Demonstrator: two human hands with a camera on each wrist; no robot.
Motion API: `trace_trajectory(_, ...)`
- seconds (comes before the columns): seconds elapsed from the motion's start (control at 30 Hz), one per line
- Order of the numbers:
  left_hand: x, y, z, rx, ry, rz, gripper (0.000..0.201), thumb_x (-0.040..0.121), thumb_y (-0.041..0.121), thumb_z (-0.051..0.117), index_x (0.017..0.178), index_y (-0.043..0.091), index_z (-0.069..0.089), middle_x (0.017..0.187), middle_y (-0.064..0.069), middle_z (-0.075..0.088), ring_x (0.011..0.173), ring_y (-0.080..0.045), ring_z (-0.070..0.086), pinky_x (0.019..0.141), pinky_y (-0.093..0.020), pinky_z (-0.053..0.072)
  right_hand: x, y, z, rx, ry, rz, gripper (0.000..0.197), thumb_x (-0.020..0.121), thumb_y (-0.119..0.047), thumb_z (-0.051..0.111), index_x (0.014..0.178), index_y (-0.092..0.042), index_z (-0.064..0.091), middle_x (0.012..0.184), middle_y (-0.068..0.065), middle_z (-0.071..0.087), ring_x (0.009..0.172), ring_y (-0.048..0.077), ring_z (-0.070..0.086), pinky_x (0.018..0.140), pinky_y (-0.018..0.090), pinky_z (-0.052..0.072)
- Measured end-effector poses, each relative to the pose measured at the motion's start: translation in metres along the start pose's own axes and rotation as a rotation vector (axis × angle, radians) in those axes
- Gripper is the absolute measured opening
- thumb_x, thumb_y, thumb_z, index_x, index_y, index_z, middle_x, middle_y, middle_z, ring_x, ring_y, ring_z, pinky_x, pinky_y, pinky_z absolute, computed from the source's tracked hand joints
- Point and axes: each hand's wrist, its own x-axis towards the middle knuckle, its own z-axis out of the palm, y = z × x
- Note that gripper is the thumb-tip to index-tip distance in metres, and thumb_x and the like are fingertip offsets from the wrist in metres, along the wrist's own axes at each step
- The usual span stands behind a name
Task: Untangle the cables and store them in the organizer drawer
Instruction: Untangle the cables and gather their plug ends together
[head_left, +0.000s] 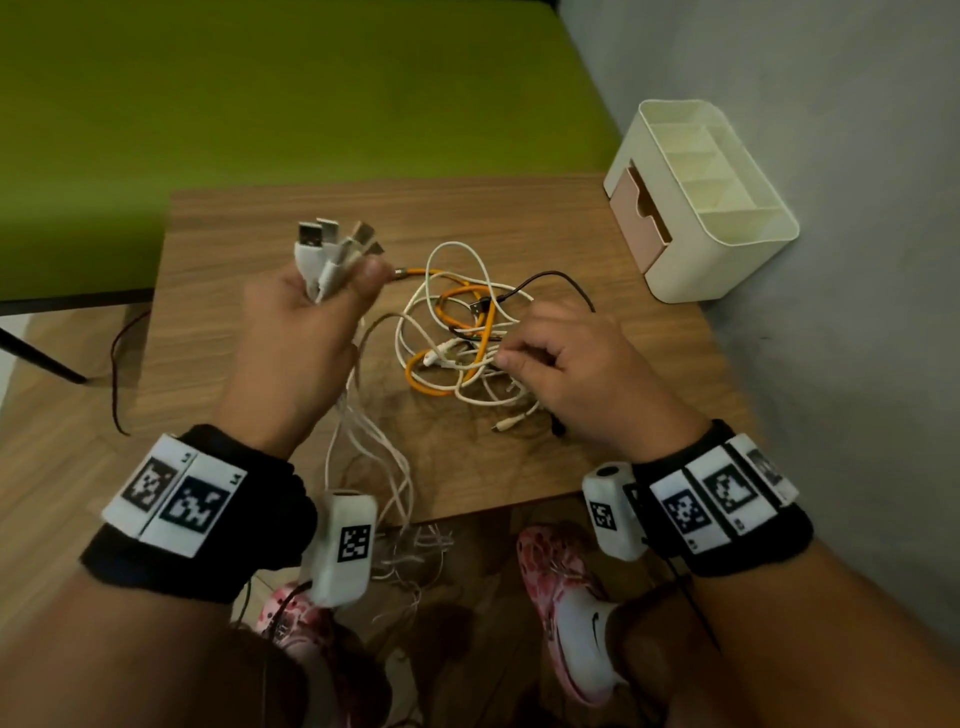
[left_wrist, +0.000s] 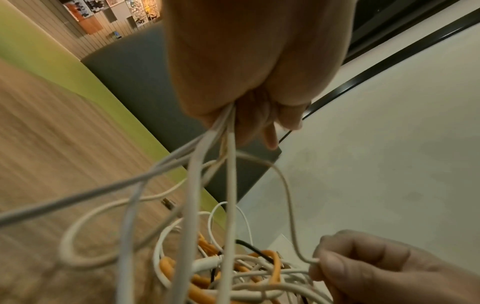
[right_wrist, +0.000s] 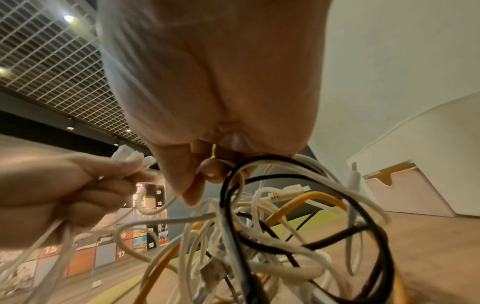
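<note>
A tangle of white, orange and black cables (head_left: 462, 338) lies on the small wooden table (head_left: 260, 395). My left hand (head_left: 306, 317) is raised over the table's left part and grips a bunch of white cable ends, whose USB plugs (head_left: 332, 236) stick up above the fist; their cords hang down past the table's front edge. My right hand (head_left: 566, 364) sits at the tangle's right side and pinches a thin white cable (left_wrist: 291, 205) between thumb and forefinger. The cream organizer (head_left: 722, 208) with its pink drawer (head_left: 636, 218) pulled slightly out stands at the table's back right corner.
A green surface (head_left: 260, 93) lies behind the table and a grey wall (head_left: 831, 156) runs along its right side. A thin dark wire (head_left: 117, 364) trails on the floor to the left. My feet in pink and white shoes (head_left: 566, 613) are below the front edge.
</note>
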Motion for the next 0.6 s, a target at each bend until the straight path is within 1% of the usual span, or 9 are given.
trace_trajectory(0.07, -0.003, 0.001, 0.004, 0.006, 0.022, 0.077, 0.028, 0.086, 0.04, 0.064, 0.093, 0.014, 0.071, 0.05, 0.021, 0.051, 0.049, 0.006, 0.042, 0.052, -0.022, 0.034, 0.001, -0.006, 0.005, -0.094, 0.003, -0.011, 0.014, 0.094, -0.033, 0.06, 0.088, -0.025, 0.069, 0.081, -0.017, 0.047, 0.092, 0.004, 0.042, 0.091, 0.048, 0.033)
trace_trajectory(0.13, -0.01, 0.003, 0.015, 0.041, -0.049, 0.124, 0.012, 0.092, 0.026, 0.064, 0.092, 0.016, 0.07, 0.052, 0.023, 0.054, 0.047, 0.008, 0.045, 0.05, -0.013, 0.035, 0.002, -0.013, 0.011, -0.125, 0.052, -0.065, 0.018, 0.093, -0.032, 0.06, 0.088, -0.019, 0.071, 0.085, -0.015, 0.049, 0.091, 0.006, 0.041, 0.086, 0.045, 0.032)
trace_trajectory(0.17, -0.014, 0.003, 0.021, 0.07, -0.101, 0.122, 0.011, 0.094, 0.021, 0.062, 0.092, 0.014, 0.07, 0.051, 0.023, 0.054, 0.045, 0.008, 0.045, 0.048, -0.011, 0.034, 0.002, -0.015, 0.014, -0.127, 0.083, -0.094, 0.02, 0.092, -0.032, 0.058, 0.087, -0.018, 0.071, 0.086, -0.011, 0.053, 0.091, 0.01, 0.045, 0.083, 0.045, 0.032)
trace_trajectory(0.23, -0.016, 0.0, 0.027, 0.153, -0.215, 0.111, 0.016, 0.095, 0.02, 0.06, 0.089, 0.008, 0.069, 0.053, 0.019, 0.054, 0.047, 0.005, 0.043, 0.049, -0.014, 0.034, 0.002, -0.018, 0.016, -0.106, 0.133, -0.128, 0.023, 0.09, -0.035, 0.055, 0.088, -0.018, 0.071, 0.087, -0.008, 0.056, 0.091, 0.014, 0.05, 0.078, 0.042, 0.032)
trace_trajectory(0.3, -0.015, -0.001, 0.028, 0.217, -0.291, 0.108, 0.017, 0.096, 0.018, 0.06, 0.082, 0.01, 0.066, 0.056, 0.019, 0.055, 0.052, 0.005, 0.044, 0.054, -0.015, 0.035, 0.002, -0.018, 0.014, -0.069, 0.205, -0.16, 0.024, 0.091, -0.035, 0.053, 0.089, -0.018, 0.07, 0.086, -0.006, 0.057, 0.09, 0.016, 0.051, 0.075, 0.038, 0.031)
trace_trajectory(0.4, -0.014, -0.002, 0.029, 0.284, -0.361, 0.066, 0.026, 0.095, 0.02, 0.06, 0.071, 0.013, 0.059, 0.048, 0.018, 0.048, 0.047, 0.002, 0.039, 0.048, -0.016, 0.029, 0.002, -0.019, 0.01, -0.05, 0.28, -0.209, 0.02, 0.092, -0.029, 0.055, 0.091, -0.015, 0.07, 0.086, -0.003, 0.057, 0.086, 0.021, 0.053, 0.075, 0.036, 0.031)
trace_trajectory(0.47, -0.014, -0.002, 0.031, 0.351, -0.401, 0.067, 0.029, 0.095, 0.021, 0.06, 0.066, 0.017, 0.056, 0.047, 0.018, 0.047, 0.044, 0.001, 0.038, 0.046, -0.016, 0.028, 0.002, -0.017, 0.011, -0.073, 0.287, -0.222, 0.016, 0.092, -0.024, 0.058, 0.094, -0.014, 0.07, 0.087, -0.001, 0.057, 0.086, 0.021, 0.052, 0.077, 0.034, 0.028)
trace_trajectory(0.53, -0.012, 0.0, 0.03, 0.378, -0.441, 0.056, 0.027, 0.095, 0.02, 0.06, 0.07, 0.011, 0.059, 0.046, 0.017, 0.047, 0.042, 0.001, 0.038, 0.045, -0.014, 0.028, 0.001, -0.014, 0.012, -0.06, 0.278, -0.223, 0.016, 0.093, -0.025, 0.058, 0.096, -0.014, 0.069, 0.088, -0.001, 0.057, 0.087, 0.02, 0.051, 0.077, 0.031, 0.026)
trace_trajectory(0.6, -0.011, 0.002, 0.027, 0.314, -0.487, 0.027, 0.029, 0.094, 0.02, 0.062, 0.067, 0.011, 0.057, 0.044, 0.015, 0.044, 0.04, 0.0, 0.036, 0.043, -0.014, 0.028, -0.001, -0.012, 0.011, -0.02, 0.26, -0.214, 0.016, 0.095, -0.028, 0.059, 0.099, -0.016, 0.068, 0.091, -0.004, 0.057, 0.09, 0.017, 0.051, 0.078, 0.031, 0.028)
